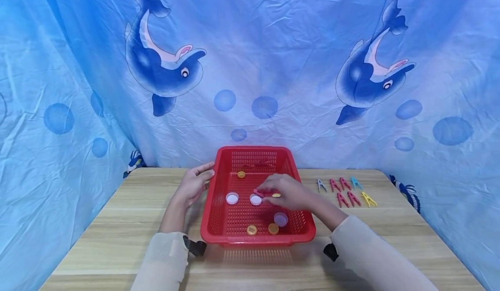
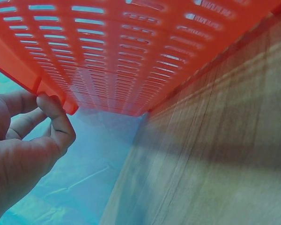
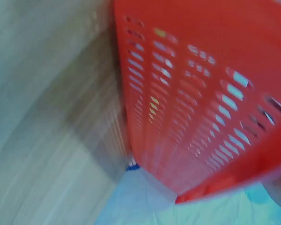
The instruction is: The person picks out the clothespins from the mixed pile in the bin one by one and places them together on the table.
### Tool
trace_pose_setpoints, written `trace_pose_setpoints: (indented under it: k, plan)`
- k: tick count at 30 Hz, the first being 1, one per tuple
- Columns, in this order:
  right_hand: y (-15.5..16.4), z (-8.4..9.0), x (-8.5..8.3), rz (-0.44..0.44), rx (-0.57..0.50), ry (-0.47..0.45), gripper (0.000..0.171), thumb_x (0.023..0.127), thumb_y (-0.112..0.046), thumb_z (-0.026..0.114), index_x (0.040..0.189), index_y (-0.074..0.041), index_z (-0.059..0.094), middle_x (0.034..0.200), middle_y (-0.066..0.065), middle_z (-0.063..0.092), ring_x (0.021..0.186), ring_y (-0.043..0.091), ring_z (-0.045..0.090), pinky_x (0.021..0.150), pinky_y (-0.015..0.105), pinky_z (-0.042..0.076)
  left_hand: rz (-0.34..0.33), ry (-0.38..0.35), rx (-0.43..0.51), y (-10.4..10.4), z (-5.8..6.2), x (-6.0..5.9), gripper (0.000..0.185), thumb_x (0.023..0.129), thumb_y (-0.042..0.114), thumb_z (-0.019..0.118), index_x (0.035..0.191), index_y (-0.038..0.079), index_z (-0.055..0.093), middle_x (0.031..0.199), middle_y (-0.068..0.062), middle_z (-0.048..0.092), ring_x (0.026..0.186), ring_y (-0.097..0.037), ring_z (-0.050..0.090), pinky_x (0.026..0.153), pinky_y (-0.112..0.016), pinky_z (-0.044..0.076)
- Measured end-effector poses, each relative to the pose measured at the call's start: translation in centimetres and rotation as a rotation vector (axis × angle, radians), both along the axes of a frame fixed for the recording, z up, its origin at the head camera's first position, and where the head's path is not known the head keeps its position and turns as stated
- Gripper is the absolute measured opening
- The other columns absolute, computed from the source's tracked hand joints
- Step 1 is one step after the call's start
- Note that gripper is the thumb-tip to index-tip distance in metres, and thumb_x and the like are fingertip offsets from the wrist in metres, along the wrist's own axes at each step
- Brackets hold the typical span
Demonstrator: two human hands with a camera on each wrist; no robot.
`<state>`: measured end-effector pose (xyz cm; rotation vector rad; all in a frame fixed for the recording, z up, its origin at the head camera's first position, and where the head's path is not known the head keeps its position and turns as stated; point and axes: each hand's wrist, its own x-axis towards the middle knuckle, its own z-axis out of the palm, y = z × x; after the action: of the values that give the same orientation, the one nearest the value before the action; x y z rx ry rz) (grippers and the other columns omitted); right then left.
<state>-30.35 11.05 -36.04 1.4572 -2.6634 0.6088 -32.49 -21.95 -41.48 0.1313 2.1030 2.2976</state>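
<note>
A red plastic basket (image 1: 258, 240) with slotted walls stands on the table. My left hand (image 1: 194, 186) grips its left rim; in the left wrist view the thumb and a finger pinch the red rim (image 2: 51, 91). My right hand (image 1: 287, 192) reaches inside the basket, pinching a small red clothespin (image 1: 258, 192) just above a white round lid (image 1: 255, 200). Another white lid (image 1: 232, 198) lies to the left. A yellow cap (image 1: 276, 195) shows partly under the right hand. The basket's wall hides most of the right hand in the right wrist view.
Also in the basket are a purplish clear lid (image 1: 280, 219) and orange-yellow caps (image 1: 251, 230). On the table to the right lie several clothespins: red (image 1: 343, 200), yellow (image 1: 368, 199), blue (image 1: 355, 183) and greyish (image 1: 321, 185). A blue dolphin-print curtain (image 1: 250, 65) hangs behind the table.
</note>
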Motion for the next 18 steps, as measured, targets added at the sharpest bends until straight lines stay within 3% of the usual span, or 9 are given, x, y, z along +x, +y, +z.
trace_pose_setpoints:
  k: [6,12,18]
  plan:
    - [2.4,1.4,-0.2,-0.053,-0.068,0.074,0.032,0.096,-0.021,0.075,0.126,-0.01,0.073,0.115,0.0,0.073,0.107,0.016,0.066,0.089,0.037,0.057,0.006,-0.004,0.001,0.0,0.0,-0.1,0.049,0.105,0.007,0.054,0.153,0.001,0.044,0.148,-0.023,0.052,0.115,-0.023,0.064,0.086,-0.03,0.058]
    - [5.1,2.1,-0.5,-0.209,-0.116,0.033,0.036,0.093,-0.018,0.077,0.128,-0.011,0.072,0.119,0.003,0.072,0.106,0.019,0.067,0.084,0.036,0.06,0.012,-0.002,-0.012,-0.1,0.0,0.1,0.05,0.105,0.008,0.055,0.153,0.001,0.044,0.149,-0.022,0.052,0.118,-0.025,0.063,0.087,-0.03,0.058]
    - [8.1,1.7,-1.1,-0.236,-0.2,0.042,0.036,0.092,-0.013,0.078,0.127,-0.008,0.072,0.114,0.002,0.073,0.096,0.015,0.07,0.079,0.037,0.062,0.009,-0.005,0.009,-0.1,0.2,0.1,0.05,0.104,0.005,0.055,0.153,0.0,0.043,0.148,-0.024,0.051,0.115,-0.024,0.064,0.085,-0.03,0.059]
